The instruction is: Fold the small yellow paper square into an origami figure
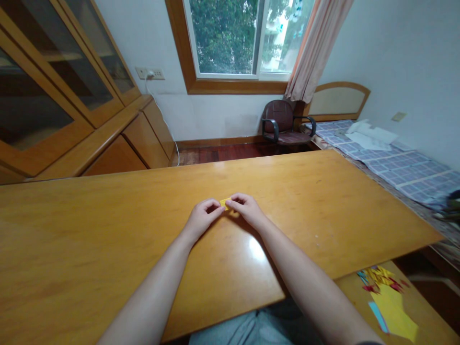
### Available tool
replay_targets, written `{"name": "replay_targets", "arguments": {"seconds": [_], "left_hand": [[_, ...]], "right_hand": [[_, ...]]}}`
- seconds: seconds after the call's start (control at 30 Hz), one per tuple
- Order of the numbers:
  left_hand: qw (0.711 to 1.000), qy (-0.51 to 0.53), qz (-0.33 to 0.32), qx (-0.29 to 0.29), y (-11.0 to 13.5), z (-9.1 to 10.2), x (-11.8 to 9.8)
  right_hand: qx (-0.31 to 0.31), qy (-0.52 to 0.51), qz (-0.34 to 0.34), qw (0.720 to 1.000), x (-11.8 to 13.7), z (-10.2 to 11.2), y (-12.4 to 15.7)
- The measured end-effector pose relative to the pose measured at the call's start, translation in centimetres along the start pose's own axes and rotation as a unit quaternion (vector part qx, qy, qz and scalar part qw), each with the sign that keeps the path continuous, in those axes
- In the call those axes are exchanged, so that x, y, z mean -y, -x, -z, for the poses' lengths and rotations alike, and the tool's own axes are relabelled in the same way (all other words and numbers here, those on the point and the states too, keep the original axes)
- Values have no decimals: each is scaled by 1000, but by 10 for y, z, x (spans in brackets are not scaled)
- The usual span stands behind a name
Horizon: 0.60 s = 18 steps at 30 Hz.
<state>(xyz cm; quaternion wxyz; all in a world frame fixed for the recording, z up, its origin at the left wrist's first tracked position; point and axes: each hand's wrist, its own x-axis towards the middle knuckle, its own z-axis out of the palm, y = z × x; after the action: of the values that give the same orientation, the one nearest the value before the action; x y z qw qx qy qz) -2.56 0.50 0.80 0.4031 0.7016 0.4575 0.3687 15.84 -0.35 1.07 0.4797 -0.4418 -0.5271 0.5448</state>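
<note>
Between my two hands is a small piece of folded yellow paper [224,203], held just above the wooden table [143,215]. My left hand [205,215] pinches its left end between thumb and fingers. On the other end, the thumb and curled fingers of my right hand [246,207] are closed as well. Most of the paper is covered by my fingertips, so its exact folded shape cannot be made out.
At the lower right, a lower surface bears yellow paper sheets [393,311], a blue strip [378,316] and a pile of yellow, red and blue paper pieces [383,279]. Beyond the table stand an armchair [282,122], a bed [406,163] and a glass-door cabinet [104,112].
</note>
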Motion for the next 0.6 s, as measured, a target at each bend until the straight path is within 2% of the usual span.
{"name": "replay_targets", "arguments": {"seconds": [0.6], "left_hand": [[999,-36,-18,22,-1,0,2]], "right_hand": [[-12,28,33,999,-3,0,2]]}}
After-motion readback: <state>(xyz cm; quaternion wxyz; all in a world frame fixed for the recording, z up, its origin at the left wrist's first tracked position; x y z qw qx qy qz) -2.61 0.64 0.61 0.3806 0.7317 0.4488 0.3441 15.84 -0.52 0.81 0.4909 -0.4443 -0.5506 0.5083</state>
